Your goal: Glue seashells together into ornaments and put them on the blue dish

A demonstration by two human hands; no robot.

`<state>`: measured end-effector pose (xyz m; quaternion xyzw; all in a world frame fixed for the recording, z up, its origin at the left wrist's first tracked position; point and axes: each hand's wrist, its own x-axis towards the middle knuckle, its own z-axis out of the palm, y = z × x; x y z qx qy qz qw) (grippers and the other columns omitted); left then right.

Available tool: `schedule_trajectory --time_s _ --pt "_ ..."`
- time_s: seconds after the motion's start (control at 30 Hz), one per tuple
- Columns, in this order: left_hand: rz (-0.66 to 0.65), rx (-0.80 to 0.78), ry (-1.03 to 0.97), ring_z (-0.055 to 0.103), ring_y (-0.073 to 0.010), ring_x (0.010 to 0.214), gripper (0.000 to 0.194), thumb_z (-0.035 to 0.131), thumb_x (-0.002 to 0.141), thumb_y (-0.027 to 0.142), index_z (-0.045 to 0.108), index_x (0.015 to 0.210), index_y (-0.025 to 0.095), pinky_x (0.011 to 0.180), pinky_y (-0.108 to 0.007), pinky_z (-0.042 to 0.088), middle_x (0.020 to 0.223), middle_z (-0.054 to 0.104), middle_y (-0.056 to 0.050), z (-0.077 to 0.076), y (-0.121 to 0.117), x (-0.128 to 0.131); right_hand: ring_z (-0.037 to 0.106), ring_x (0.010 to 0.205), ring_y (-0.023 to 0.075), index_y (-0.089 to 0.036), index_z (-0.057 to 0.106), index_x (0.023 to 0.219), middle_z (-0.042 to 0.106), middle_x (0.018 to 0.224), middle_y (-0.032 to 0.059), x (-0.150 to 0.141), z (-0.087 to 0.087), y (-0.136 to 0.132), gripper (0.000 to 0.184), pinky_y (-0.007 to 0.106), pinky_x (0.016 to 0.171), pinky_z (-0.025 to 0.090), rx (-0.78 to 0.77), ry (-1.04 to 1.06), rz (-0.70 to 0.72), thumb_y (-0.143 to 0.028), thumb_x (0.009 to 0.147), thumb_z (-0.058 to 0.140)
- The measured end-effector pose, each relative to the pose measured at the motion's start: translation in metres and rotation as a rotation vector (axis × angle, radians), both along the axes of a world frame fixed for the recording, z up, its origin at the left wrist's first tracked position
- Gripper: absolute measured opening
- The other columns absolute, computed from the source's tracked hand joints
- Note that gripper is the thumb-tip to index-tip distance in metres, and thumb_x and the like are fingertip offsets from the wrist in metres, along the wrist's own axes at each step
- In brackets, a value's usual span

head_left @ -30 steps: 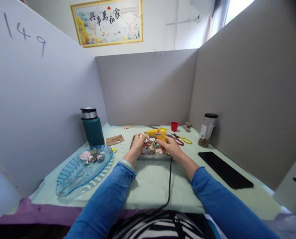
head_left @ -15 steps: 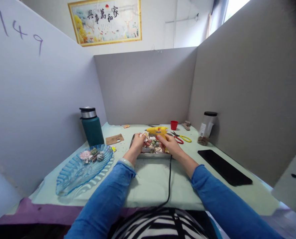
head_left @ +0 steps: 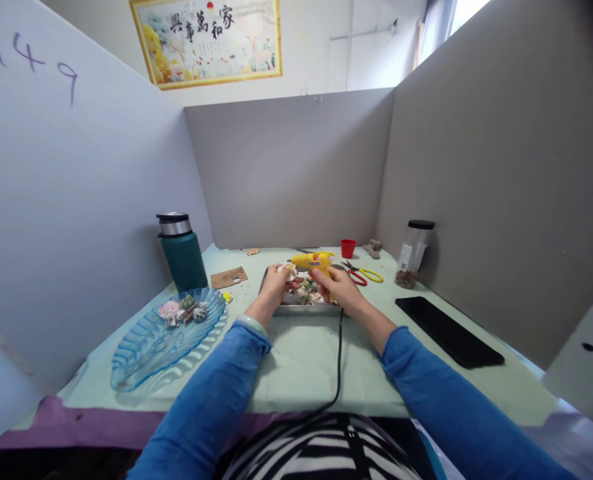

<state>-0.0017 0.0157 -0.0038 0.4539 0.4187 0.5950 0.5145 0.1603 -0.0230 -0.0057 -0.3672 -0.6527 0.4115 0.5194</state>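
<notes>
My right hand (head_left: 340, 287) is wrapped round the handle of a yellow hot glue gun (head_left: 309, 261), whose nozzle points left. A black cord runs down from the gun toward my lap. Between the fingers of my left hand (head_left: 272, 291) is a small whitish piece that looks like a shell (head_left: 288, 269), close beside the nozzle. Both hands are over a metal tray (head_left: 306, 310) filled with shells and small stones. My fingers partly cover the tray and the whitish piece.
To the left are a blue shell-shaped dish (head_left: 146, 353) holding shells, a teal bottle (head_left: 184, 260) and a brown card (head_left: 229, 277). Scissors (head_left: 366, 274), a red cup (head_left: 348, 249), a clear jar (head_left: 415, 255) and a black slab (head_left: 449, 331) lie to the right. Grey partitions (head_left: 291, 173) enclose the table.
The view has shifted slightly. My hands keep their hold, and the glue gun and the whitish piece stay close together over the tray.
</notes>
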Motion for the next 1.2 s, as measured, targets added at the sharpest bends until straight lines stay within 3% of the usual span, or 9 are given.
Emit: schedule_trajectory --time_s 0.53,1.2 --pt "-0.017 0.025 0.014 0.063 -0.0126 0.054 0.015 0.059 0.078 0.02 0.05 0.088 0.013 0.047 -0.022 0.048 0.074 0.061 -0.004 -0.006 0.0058 -0.0018 0.041 0.038 0.007 -0.019 0.045 0.068 0.048 0.048 -0.0052 -0.0027 0.0041 -0.0044 0.049 0.021 0.036 0.031 0.004 0.002 -0.026 -0.066 0.074 0.059" --pt "-0.004 0.012 -0.011 0.063 -0.0131 0.055 0.014 0.059 0.079 0.018 0.051 0.089 0.013 0.048 -0.023 0.047 0.074 0.061 -0.004 -0.0012 0.0002 -0.0014 0.041 0.037 0.0067 -0.019 0.045 0.067 0.048 0.048 -0.0055 -0.0024 0.002 -0.0012 0.05 0.021 0.036 0.03 -0.017 0.074 0.008 -0.067 0.072 0.061"
